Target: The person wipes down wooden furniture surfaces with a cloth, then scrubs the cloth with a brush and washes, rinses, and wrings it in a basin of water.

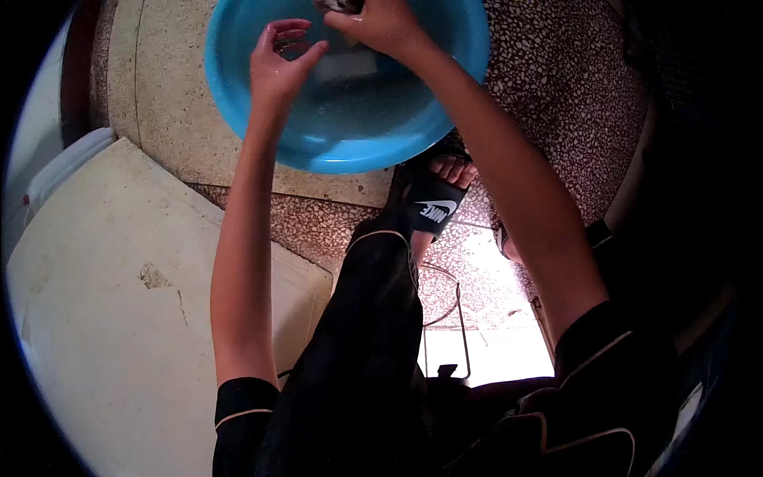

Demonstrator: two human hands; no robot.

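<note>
Object (343, 5) in right hand (383, 26), thumb extended

Round blue basin (342, 164), water (358, 111) inside — dark-and-pale object (340, 5) over it, partly cropped.

The head view looks steeply down, apparently from close above.

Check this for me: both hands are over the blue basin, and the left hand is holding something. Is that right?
Not quite: in the head view, the right hand holds the thing, not the left hand. Both hands are indeed over the blue basin.
</note>
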